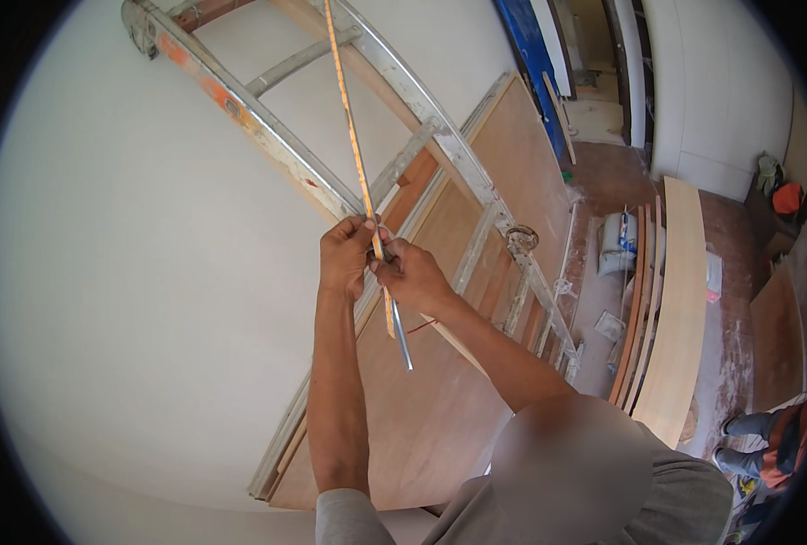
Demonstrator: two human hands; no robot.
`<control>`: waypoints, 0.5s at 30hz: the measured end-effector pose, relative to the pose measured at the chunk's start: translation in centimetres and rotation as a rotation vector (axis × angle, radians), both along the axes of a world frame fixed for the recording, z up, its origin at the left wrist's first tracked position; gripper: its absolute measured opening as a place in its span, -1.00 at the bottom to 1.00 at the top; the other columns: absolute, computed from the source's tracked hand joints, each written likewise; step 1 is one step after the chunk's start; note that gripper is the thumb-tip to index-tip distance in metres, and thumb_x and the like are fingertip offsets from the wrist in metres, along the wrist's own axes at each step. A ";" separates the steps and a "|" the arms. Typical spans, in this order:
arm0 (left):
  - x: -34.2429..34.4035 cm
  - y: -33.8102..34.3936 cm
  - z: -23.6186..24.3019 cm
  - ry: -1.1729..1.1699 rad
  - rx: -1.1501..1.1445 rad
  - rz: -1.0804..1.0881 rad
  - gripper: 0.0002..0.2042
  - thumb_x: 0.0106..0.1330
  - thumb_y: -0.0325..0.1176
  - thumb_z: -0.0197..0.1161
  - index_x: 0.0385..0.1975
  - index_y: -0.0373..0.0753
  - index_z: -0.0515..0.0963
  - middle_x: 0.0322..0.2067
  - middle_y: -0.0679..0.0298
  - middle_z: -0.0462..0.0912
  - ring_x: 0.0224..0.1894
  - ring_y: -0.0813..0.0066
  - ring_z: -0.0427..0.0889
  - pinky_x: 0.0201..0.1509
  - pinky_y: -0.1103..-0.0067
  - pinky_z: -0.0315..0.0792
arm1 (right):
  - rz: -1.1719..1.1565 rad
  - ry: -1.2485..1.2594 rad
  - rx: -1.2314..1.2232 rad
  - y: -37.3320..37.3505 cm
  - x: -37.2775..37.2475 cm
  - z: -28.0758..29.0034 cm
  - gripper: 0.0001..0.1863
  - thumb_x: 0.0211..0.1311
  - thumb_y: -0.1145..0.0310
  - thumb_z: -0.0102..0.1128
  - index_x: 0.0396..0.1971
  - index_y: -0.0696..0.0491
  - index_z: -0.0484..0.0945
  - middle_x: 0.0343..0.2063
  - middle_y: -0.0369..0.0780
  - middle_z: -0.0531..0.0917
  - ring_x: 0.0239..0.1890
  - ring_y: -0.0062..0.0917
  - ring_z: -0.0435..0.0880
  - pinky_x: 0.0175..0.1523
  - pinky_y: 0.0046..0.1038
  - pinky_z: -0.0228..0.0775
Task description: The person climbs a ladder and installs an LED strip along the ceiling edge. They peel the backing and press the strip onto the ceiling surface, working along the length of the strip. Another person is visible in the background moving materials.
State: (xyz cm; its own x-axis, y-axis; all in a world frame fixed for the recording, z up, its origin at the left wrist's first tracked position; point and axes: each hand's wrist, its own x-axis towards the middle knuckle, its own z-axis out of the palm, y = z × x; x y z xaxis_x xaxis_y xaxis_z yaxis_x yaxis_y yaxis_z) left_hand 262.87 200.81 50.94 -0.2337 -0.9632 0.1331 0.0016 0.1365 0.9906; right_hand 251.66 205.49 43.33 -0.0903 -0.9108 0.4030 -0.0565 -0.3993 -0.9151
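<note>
My left hand [344, 257] and my right hand [410, 275] meet in the middle of the view, both pinching a yellow measuring tape [349, 118] that runs upward along the white wall. A thin grey metal rod or pencil-like tool [403, 341] sticks down from between the hands, beside the tape's lower end. Behind the hands stands an aluminium ladder [267, 127] leaning along the wall.
Large plywood sheets [440, 400] lean against the wall below the ladder. Long wooden strips and boards [681, 309] lie on the dusty floor at right, beside a white bag [616, 243]. A blue panel [533, 54] stands at the top. Another person [767, 436] crouches at lower right.
</note>
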 end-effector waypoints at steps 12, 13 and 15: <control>0.6 0.8 0.7 -0.025 0.017 -0.112 -0.82 0.42 -0.50 0.22 -0.07 -0.43 0.58 -0.26 0.13 0.72 -0.24 0.35 0.71 -0.25 0.45 0.58 | 0.138 -0.128 0.149 1.2 -0.7 0.7 -0.72 0.50 0.38 0.06 -0.04 0.31 0.52 -0.38 -0.13 0.70 -0.41 -0.47 0.76 -0.30 -0.35 0.63; 0.4 0.8 0.7 -0.023 -0.001 -0.110 -0.82 0.42 -0.52 0.21 -0.06 -0.44 0.57 -0.26 0.13 0.72 -0.23 0.34 0.72 -0.25 0.45 0.59 | 0.053 -0.030 0.087 0.4 -0.5 -0.1 -0.72 0.50 0.36 0.07 -0.07 0.32 0.54 -0.39 -0.07 0.71 -0.41 -0.36 0.77 -0.29 -0.30 0.63; 0.6 0.5 0.4 -0.025 0.002 -0.100 -0.81 0.43 -0.51 0.20 -0.03 -0.42 0.58 -0.27 0.16 0.71 -0.23 0.36 0.72 -0.26 0.45 0.59 | -0.026 0.069 0.026 0.0 -0.2 -0.7 -0.71 0.49 0.35 0.07 -0.11 0.33 0.56 -0.41 0.00 0.72 -0.41 -0.26 0.79 -0.27 -0.24 0.62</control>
